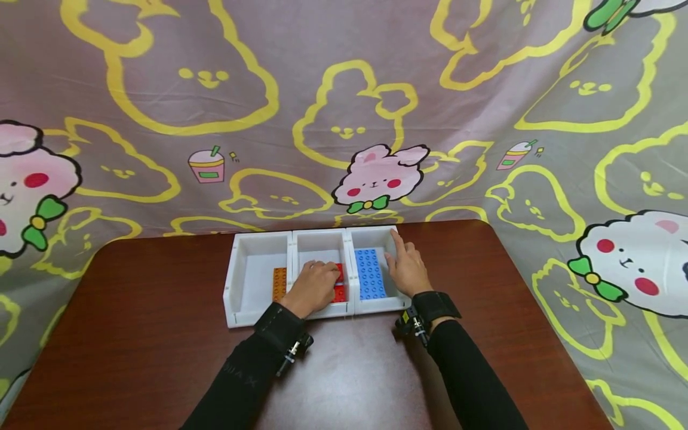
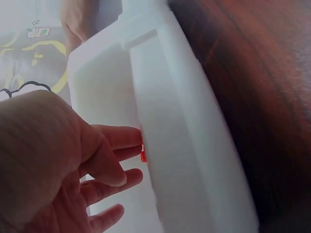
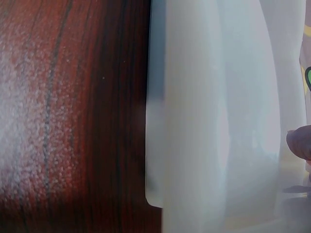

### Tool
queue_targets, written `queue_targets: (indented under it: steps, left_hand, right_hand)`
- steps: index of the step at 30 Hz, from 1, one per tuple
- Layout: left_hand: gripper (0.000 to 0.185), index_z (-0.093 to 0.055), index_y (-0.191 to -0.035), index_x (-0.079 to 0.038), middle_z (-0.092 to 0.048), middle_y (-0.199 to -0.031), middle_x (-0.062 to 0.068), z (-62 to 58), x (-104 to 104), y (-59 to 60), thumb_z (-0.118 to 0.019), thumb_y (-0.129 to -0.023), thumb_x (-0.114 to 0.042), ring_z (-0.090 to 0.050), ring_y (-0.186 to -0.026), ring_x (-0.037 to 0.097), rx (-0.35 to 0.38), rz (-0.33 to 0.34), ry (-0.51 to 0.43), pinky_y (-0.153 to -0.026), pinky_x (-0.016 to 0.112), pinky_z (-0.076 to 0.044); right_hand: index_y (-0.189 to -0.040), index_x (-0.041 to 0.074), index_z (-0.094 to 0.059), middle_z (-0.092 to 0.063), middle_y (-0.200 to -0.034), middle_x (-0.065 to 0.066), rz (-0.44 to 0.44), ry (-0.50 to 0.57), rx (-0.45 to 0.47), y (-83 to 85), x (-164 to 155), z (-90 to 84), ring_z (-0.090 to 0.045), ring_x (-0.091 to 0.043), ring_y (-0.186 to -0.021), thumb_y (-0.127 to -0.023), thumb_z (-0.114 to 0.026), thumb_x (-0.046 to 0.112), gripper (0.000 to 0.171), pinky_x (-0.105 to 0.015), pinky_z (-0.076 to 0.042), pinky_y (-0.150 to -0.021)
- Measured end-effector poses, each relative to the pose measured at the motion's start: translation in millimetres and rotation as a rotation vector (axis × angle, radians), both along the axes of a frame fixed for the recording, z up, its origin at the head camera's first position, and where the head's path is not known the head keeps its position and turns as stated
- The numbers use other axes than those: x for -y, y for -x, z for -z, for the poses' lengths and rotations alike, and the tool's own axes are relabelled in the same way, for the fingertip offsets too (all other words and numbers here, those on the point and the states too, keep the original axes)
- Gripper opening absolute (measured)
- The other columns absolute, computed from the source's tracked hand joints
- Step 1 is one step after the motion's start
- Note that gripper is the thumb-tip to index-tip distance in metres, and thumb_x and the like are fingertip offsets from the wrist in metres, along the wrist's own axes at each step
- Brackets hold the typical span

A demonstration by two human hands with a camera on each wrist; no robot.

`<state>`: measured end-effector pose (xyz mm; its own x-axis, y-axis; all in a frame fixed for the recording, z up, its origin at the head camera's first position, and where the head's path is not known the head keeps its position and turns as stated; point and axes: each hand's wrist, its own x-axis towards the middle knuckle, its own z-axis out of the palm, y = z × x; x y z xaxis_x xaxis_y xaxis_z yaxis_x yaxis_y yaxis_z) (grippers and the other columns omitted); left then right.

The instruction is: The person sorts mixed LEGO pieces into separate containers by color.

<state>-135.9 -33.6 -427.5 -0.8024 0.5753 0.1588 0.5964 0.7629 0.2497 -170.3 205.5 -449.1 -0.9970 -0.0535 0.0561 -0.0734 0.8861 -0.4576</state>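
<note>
A white three-compartment tray (image 1: 230, 298) lies on the table. My left hand (image 1: 314, 286) reaches into its middle compartment, with fingertips on the red toy building bricks (image 1: 339, 294) along the right side. In the left wrist view, the fingers (image 2: 114, 136) stretch toward a sliver of red brick (image 2: 143, 156), mostly hidden by the tray wall, and the thumb stands apart from it. Over the right compartment's outer wall is my right hand (image 1: 408, 270), fingers extended and holding nothing. Blue studded bricks (image 1: 369, 275) lie beside it. The right wrist view shows only a fingertip (image 3: 300, 141).
An orange-brown studded brick (image 1: 279, 283) lies in the left compartment, against the divider. The dark wooden table (image 1: 161, 286) extends around the tray. Behind it hangs a patterned cloth (image 1: 301, 197), close to the table's back edge.
</note>
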Motion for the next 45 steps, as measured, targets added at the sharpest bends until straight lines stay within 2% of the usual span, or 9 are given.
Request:
queue_targets:
  steps: [9, 13, 17, 19, 25, 30, 35, 39, 45]
  left_hand:
    - [0.024, -0.072, -0.106, 0.001, -0.063, -0.105, 0.011, 0.3, 0.5, -6.0, -0.055, -0.089, -0.001, -0.058, -0.096, 0.031, 0.042, 0.004, 0.03, -0.097, 0.049, -0.041]
    - [0.026, -0.071, -0.106, 0.001, -0.064, -0.107, 0.011, -0.7, 9.6, -11.2, -0.053, -0.087, 0.0, -0.058, -0.099, 0.03, -0.014, 0.009, 0.014, -0.096, 0.047, -0.042]
    - [0.018, -0.074, -0.089, -0.001, -0.067, -0.102, 0.011, -5.2, 25.4, -24.8, -0.057, -0.084, -0.002, -0.059, -0.099, 0.031, -0.116, 0.016, 0.041, -0.098, 0.049, -0.041]
    - [0.015, -0.073, -0.079, -0.003, -0.068, -0.098, 0.011, -8.0, 31.1, -33.1, -0.06, -0.084, -0.007, -0.059, -0.101, 0.032, -0.128, 0.033, 0.078, -0.101, 0.051, -0.037]
    - [0.028, -0.069, -0.068, -0.003, -0.069, -0.104, 0.013, -12.3, 31.5, -46.4, -0.057, -0.09, -0.016, -0.055, -0.113, 0.033, -0.033, 0.036, 0.202, -0.111, 0.053, -0.023]
    - [0.037, -0.061, -0.057, -0.009, -0.067, -0.099, 0.008, -12.2, 22.8, -39.9, -0.056, -0.092, -0.019, -0.055, -0.108, 0.03, 0.037, -0.045, 0.276, -0.112, 0.052, -0.017]
    - [0.038, -0.061, -0.058, -0.009, -0.064, -0.098, 0.008, -14.1, 17.8, -26.2, -0.056, -0.094, -0.022, -0.053, -0.11, 0.031, 0.081, -0.113, 0.317, -0.113, 0.054, -0.014]
    - [0.035, -0.066, -0.064, -0.008, -0.063, -0.1, 0.009, -14.3, 18.5, -17.0, -0.057, -0.094, -0.023, -0.05, -0.112, 0.033, 0.032, -0.14, 0.333, -0.112, 0.055, -0.016]
    - [0.028, -0.069, -0.071, -0.007, -0.061, -0.096, 0.009, -10.4, 22.3, -8.2, -0.057, -0.093, -0.021, -0.049, -0.112, 0.035, -0.114, -0.156, 0.358, -0.107, 0.056, -0.024]
  right_hand:
    - [-0.155, 0.022, -0.024, -0.048, -0.126, -0.026, 0.003, -0.003, 0.0, 1.2, -0.8, 3.9, -0.051, -0.04, -0.108, -0.102, -0.052, 0.026, 0.06, -0.058, -0.046, -0.084]
    - [-0.155, 0.022, -0.024, -0.048, -0.126, -0.025, 0.006, 0.004, 0.006, 0.8, 0.5, 3.7, -0.051, -0.04, -0.108, -0.102, -0.052, 0.027, 0.06, -0.058, -0.046, -0.084]
    - [-0.155, 0.022, -0.024, -0.048, -0.125, -0.025, -0.001, 0.005, -0.006, 1.6, 2.1, 1.4, -0.052, -0.04, -0.107, -0.101, -0.052, 0.026, 0.06, -0.058, -0.046, -0.083]
    - [-0.154, 0.022, -0.025, -0.049, -0.124, -0.025, 0.001, 0.002, -0.015, 2.4, 2.0, 0.0, -0.052, -0.04, -0.106, -0.101, -0.052, 0.026, 0.06, -0.058, -0.046, -0.083]
    - [-0.154, 0.022, -0.026, -0.049, -0.124, -0.025, 0.02, 0.0, -0.005, 1.9, -0.5, -0.8, -0.051, -0.039, -0.106, -0.101, -0.052, 0.026, 0.059, -0.059, -0.046, -0.084]
    - [-0.155, 0.022, -0.024, -0.048, -0.127, -0.026, 0.013, -0.005, 0.013, -0.5, -2.2, 2.3, -0.051, -0.04, -0.11, -0.102, -0.051, 0.025, 0.06, -0.059, -0.045, -0.087]
    - [-0.155, 0.022, -0.022, -0.047, -0.128, -0.026, 0.01, -0.007, 0.015, -1.4, -2.4, 2.5, -0.05, -0.04, -0.11, -0.102, -0.051, 0.025, 0.06, -0.058, -0.045, -0.087]
    - [-0.155, 0.022, -0.023, -0.047, -0.127, -0.025, 0.004, -0.006, 0.005, -1.1, -1.7, 1.7, -0.05, -0.04, -0.11, -0.102, -0.051, 0.025, 0.06, -0.058, -0.045, -0.086]
    - [-0.155, 0.023, -0.022, -0.046, -0.129, -0.024, 0.003, -0.002, 0.017, -1.0, 0.0, 1.1, -0.05, -0.039, -0.11, -0.102, -0.05, 0.026, 0.06, -0.058, -0.045, -0.086]
